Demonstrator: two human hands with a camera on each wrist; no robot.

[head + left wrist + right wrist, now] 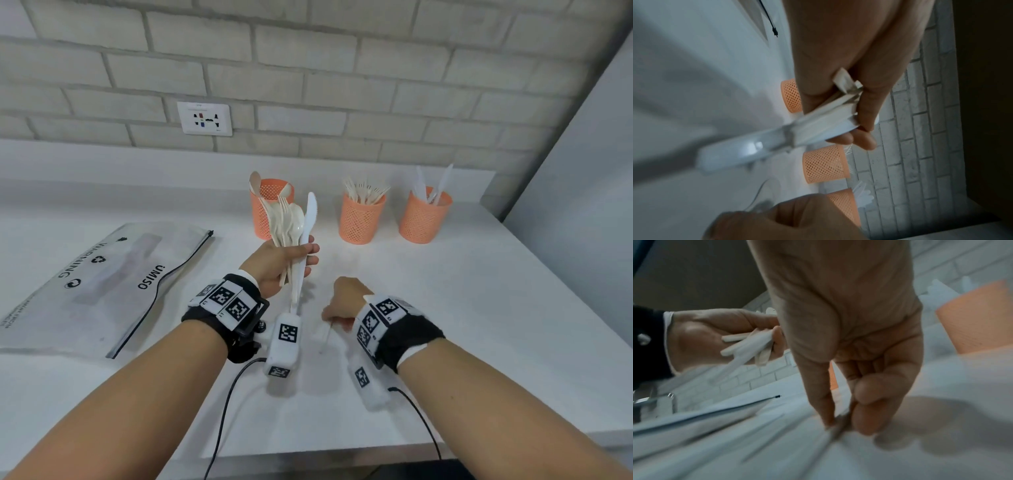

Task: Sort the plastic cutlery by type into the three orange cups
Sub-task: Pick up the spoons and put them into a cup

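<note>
Three orange mesh cups stand in a row at the back of the white table: the left cup [263, 219] holds a spoon, the middle cup [361, 219] forks, the right cup [424, 219] white knives. My left hand [308, 253] is raised in front of the left cup and grips a bundle of cutlery [291, 222], with spoons, a fork and a white knife [310, 212] pointing up. My right hand [330, 318] is down at the tabletop, where thumb and forefinger [865, 423] pinch a thin clear plastic utensil [325, 334]. Blur hides which type it is.
A clear zip bag [102, 274] with black print lies flat on the left of the table. A wall socket [205, 119] sits in the brick wall behind. Black cables [222, 411] run from both wrists over the table's front edge. A grey wall closes off the right side.
</note>
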